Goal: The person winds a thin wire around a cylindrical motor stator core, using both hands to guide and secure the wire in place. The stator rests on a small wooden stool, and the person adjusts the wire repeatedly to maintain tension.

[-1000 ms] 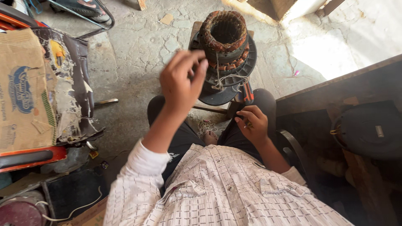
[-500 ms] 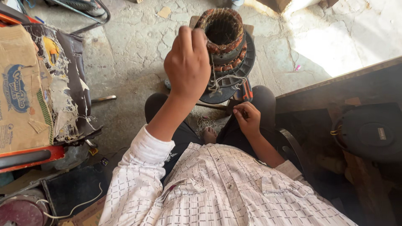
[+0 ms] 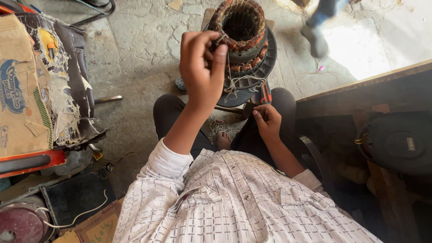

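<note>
**Tying off the winding on the floor**

At the far left we see a torn cardboard box [image 3: 20, 90] leaning on a worn dark panel [image 3: 67, 76], with a round reddish disc [image 3: 20, 222] and a loose pale wire [image 3: 76, 216] in the corner below; none of it is within reach of our hands.

Moving inward, our left hand [image 3: 202, 72] is raised over the cracked concrete floor [image 3: 135, 49]. Its fingers are closed in a pinch on a thin pale string [image 3: 229, 74], which runs down taut, probably so that the lacing draws snug.

The string leads to the round copper-wound motor stator [image 3: 243, 33], which stands upright on a dark round base [image 3: 254, 74] just beyond our knees, its open bore facing up so the coil ends stay reachable. A tangle of spare string [image 3: 218, 127] lies on the floor by our bare foot [image 3: 223, 140].

Our right hand [image 3: 267, 119] rests low beside the base, fingers curled near a small red-handled tool [image 3: 264, 95]; we cannot tell whether it grips anything.

At the top right, another person's foot [image 3: 315, 38] is on the floor, and a dark round bag [image 3: 396, 144] sits at the right edge.
</note>
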`<state>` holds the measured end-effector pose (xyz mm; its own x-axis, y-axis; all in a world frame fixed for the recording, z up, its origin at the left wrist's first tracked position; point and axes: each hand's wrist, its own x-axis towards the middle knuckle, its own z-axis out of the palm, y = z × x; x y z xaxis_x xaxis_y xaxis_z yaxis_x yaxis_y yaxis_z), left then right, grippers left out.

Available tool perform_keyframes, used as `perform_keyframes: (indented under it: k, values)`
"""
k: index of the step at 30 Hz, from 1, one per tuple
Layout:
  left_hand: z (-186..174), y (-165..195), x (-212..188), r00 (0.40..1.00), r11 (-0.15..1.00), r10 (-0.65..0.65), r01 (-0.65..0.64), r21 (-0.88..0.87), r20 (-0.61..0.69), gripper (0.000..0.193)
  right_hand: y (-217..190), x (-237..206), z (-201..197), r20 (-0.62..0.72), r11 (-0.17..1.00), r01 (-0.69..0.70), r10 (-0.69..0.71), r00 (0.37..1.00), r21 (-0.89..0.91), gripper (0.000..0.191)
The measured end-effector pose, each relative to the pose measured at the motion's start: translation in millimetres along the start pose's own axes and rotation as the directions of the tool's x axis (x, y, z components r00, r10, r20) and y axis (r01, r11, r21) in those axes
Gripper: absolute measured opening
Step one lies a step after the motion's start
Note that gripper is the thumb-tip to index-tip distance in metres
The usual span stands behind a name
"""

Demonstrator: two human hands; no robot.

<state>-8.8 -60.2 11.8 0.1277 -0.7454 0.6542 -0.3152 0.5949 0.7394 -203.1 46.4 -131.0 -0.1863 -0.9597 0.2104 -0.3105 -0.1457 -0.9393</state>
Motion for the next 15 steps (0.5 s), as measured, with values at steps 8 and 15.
perform_keyframes:
  k: [8,15]
  values:
    - [-4,-8,12,0.997,0.983,0.069,-0.073,0.17,0.028,0.012,-3,2,1,0.007,0.999,-0.013,0.013,1.0,-0.035,0.006]
    - [9,-2,-11,0.935,0.779,-0.332,0.345,-0.523,0.123,0.021,-4,4,2,-0.021,0.999,-0.042,0.042,0.999,-0.028,0.005]
